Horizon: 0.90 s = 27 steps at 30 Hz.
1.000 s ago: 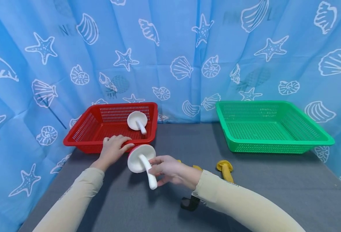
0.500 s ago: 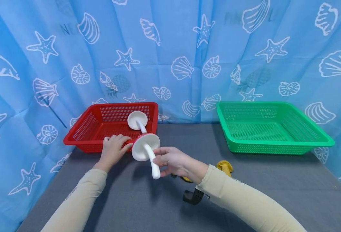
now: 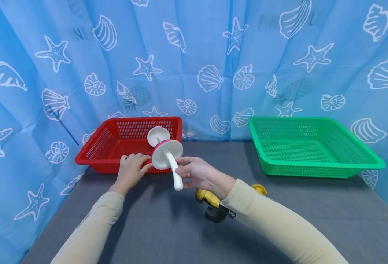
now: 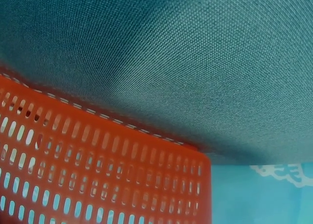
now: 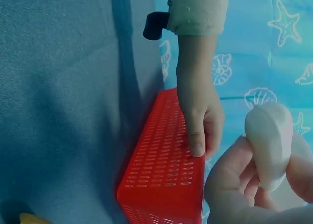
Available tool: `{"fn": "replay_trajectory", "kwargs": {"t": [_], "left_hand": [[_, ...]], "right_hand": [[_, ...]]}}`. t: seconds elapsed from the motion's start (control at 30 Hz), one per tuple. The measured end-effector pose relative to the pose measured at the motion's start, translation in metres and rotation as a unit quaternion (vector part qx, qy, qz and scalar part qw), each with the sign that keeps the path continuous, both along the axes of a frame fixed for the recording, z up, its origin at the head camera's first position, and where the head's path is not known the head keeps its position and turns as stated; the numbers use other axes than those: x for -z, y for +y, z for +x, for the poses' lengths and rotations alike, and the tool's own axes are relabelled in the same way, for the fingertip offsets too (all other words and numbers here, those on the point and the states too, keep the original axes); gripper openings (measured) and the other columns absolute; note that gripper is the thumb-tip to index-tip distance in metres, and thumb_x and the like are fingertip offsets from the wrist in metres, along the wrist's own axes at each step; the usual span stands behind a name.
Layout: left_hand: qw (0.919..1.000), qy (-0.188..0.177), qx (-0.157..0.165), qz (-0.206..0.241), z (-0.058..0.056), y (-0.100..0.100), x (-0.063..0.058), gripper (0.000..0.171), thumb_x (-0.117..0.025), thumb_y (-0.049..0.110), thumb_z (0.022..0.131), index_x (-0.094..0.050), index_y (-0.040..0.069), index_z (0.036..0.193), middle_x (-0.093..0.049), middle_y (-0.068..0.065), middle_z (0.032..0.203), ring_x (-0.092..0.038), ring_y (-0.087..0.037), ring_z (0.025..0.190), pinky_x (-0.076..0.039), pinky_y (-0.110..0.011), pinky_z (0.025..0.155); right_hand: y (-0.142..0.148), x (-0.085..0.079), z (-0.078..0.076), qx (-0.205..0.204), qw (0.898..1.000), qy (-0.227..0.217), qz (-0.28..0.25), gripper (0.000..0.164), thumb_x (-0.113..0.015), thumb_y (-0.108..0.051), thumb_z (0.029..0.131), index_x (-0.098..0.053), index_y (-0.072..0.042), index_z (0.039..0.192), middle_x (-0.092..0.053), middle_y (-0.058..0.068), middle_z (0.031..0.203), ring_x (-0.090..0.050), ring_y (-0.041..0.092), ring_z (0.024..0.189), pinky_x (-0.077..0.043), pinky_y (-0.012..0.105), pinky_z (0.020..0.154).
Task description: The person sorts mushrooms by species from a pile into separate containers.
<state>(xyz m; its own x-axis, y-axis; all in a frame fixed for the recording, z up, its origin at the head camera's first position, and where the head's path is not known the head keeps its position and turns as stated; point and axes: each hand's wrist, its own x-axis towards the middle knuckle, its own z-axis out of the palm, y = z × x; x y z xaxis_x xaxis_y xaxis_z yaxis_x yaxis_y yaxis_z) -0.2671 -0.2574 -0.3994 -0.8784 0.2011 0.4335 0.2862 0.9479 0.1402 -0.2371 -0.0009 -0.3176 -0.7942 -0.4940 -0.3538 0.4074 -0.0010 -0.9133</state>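
Note:
My right hand (image 3: 197, 174) pinches the white stem of a toy mushroom (image 3: 167, 156) with a red cap. Its pale underside faces me, and it overlaps the front right rim of the red basket (image 3: 98, 161) in the head view. The left hand (image 3: 131, 172) grips that basket's front rim, fingers over the top and thumb against the outer wall, as the right wrist view shows. Inside the basket at the right lies a second white-stemmed mushroom (image 3: 157, 134), partly hidden behind the held one. In the right wrist view the stem (image 5: 269, 143) sits between thumb and fingers.
A green basket (image 3: 316, 167) stands at the back right. Yellow toy mushrooms (image 3: 210, 197) lie on the grey cloth (image 3: 154, 227), partly hidden behind the right wrist and forearm. A black wrist mount (image 3: 216, 214) hangs beneath that wrist. Behind everything hangs a blue shell-patterned curtain (image 3: 194, 55).
My right hand has lifted the mushroom up and forward, from in front of the red basket to over its front rim. The left hand keeps its grip on the rim.

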Motion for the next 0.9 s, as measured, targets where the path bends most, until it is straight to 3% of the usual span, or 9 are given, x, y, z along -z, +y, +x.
{"fn": "replay_trajectory", "kwargs": {"t": [0.43, 0.57, 0.73, 0.83, 0.9], "left_hand": [[0.9999, -0.003, -0.014, -0.005, 0.001, 0.002, 0.001, 0.043, -0.074, 0.039, 0.085, -0.069, 0.011, 0.117, -0.066, -0.011, 0.107, -0.057, -0.03, 0.096, -0.038, -0.051, 0.087], [0.9998, 0.011, -0.013, -0.012, 0.0, 0.001, 0.003, 0.044, -0.075, 0.039, 0.084, -0.069, 0.01, 0.117, -0.066, -0.012, 0.107, -0.057, -0.03, 0.096, -0.038, -0.051, 0.086], [0.9996, 0.021, -0.01, -0.017, 0.0, 0.001, 0.003, 0.046, -0.074, 0.04, 0.084, -0.069, 0.008, 0.117, -0.066, -0.012, 0.107, -0.058, -0.03, 0.096, -0.038, -0.051, 0.086], [0.9997, 0.021, -0.006, -0.012, 0.0, 0.002, 0.003, 0.045, -0.075, 0.039, 0.084, -0.069, 0.009, 0.116, -0.066, -0.012, 0.107, -0.058, -0.03, 0.096, -0.038, -0.051, 0.086], [0.9999, 0.015, -0.003, -0.007, 0.001, 0.002, 0.001, 0.044, -0.075, 0.039, 0.084, -0.069, 0.01, 0.116, -0.066, -0.011, 0.107, -0.057, -0.03, 0.096, -0.037, -0.051, 0.086]], "right_hand": [[-0.016, -0.011, -0.027, 0.04, 0.999, -0.021, -0.016, 0.04, -0.055, -0.005, 0.097, -0.051, -0.007, 0.137, -0.054, 0.011, 0.121, -0.051, 0.023, 0.092, -0.044, 0.039, 0.071], [-0.023, -0.013, -0.038, 0.047, 0.999, -0.012, -0.02, 0.041, -0.055, -0.005, 0.097, -0.05, -0.009, 0.138, -0.057, 0.012, 0.122, -0.049, 0.017, 0.074, -0.042, 0.038, 0.071], [-0.03, -0.012, -0.049, 0.048, 0.999, -0.004, -0.026, 0.043, -0.054, -0.004, 0.098, -0.051, -0.01, 0.14, -0.059, 0.016, 0.129, -0.03, 0.012, 0.052, -0.039, 0.036, 0.069], [-0.036, -0.011, -0.056, 0.055, 0.998, 0.0, -0.019, 0.043, -0.056, -0.004, 0.097, -0.052, -0.011, 0.139, -0.058, 0.016, 0.13, -0.04, 0.012, 0.057, -0.041, 0.036, 0.071], [-0.041, -0.01, -0.06, 0.064, 0.998, 0.003, -0.013, 0.043, -0.058, -0.004, 0.096, -0.053, -0.011, 0.139, -0.058, 0.015, 0.131, -0.051, 0.014, 0.07, -0.043, 0.037, 0.074]]}}
